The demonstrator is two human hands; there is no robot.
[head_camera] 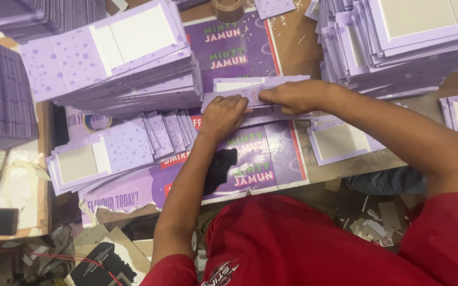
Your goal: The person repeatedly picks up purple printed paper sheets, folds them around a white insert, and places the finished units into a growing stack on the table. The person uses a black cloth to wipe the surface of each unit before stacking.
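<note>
Here, both hands press on a flat lilac card carton blank [258,91], which lies at the middle of the worktop [292,32]. The left hand [222,115] pins its near edge with curled fingers; the right hand [292,97] pinches the far fold, apparently to crease it. Stacks of similar lilac blanks [128,58] sit within reach all around. Printed purple sheets [261,159] cover the worktop; paper scraps [372,225] litter the floor.

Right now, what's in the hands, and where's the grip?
Both hands press one flat purple card blank on the table. The left hand pins its left end near the lower edge; the right hand grips its middle, fingers on the top face.
</note>
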